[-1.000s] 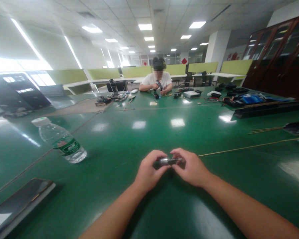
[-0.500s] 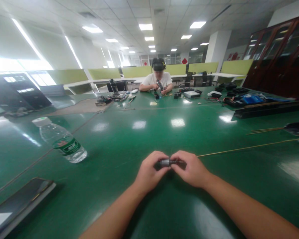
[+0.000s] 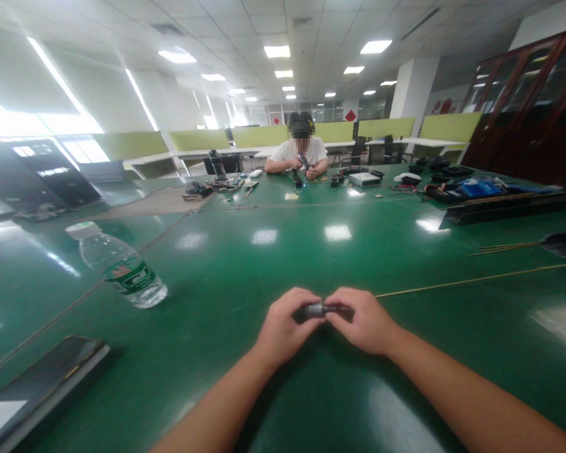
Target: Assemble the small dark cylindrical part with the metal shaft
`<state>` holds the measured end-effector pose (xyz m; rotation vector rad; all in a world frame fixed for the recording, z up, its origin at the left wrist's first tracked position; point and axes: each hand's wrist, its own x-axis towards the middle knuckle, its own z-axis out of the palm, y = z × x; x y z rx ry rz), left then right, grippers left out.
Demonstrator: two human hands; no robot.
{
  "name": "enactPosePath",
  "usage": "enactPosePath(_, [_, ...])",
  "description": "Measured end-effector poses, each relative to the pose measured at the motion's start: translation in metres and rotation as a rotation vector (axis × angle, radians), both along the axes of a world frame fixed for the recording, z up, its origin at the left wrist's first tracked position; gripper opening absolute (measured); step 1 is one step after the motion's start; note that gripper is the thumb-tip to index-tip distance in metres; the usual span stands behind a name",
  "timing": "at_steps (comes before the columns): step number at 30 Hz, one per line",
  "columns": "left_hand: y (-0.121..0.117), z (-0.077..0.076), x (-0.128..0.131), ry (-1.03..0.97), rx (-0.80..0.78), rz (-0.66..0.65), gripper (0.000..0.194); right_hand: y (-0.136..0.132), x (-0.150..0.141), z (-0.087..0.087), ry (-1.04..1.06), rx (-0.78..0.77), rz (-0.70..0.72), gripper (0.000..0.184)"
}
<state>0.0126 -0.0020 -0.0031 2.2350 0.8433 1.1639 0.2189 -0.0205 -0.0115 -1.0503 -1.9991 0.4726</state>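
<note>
Low in the middle of the head view, a small grey cylindrical part with a thin dark shaft [image 3: 316, 309] lies level between my two hands, just above the green table. My left hand [image 3: 285, 324] is closed round its thicker grey body, thumb below and fingers above. The thinner dark end is pinched by my right hand [image 3: 361, 319]. My fingertips almost meet at the middle of the part and hide portions of it, so its exact kind cannot be made out. A thin yellowish rod [image 3: 453, 284] lies on the table, running rightward from behind my right hand.
A water bottle [image 3: 129, 275] stands to the left on the green table [image 3: 226, 264], above a dark flat case [image 3: 47, 380]. Across the table sits a person [image 3: 297, 151] handling a dark tool. Electronic parts and a black tray [image 3: 500, 211] lie along the far side.
The whole view has shifted very slightly. Both hands keep their grip on the grey part, with hardly any change in finger position.
</note>
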Motion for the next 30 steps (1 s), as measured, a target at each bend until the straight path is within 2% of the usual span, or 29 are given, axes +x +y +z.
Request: enactPosePath(30, [0.0006, 0.0008, -0.0051, 0.048, 0.024, 0.024, 0.020, 0.0006, 0.0024, 0.0024, -0.040, 0.012, -0.007, 0.008])
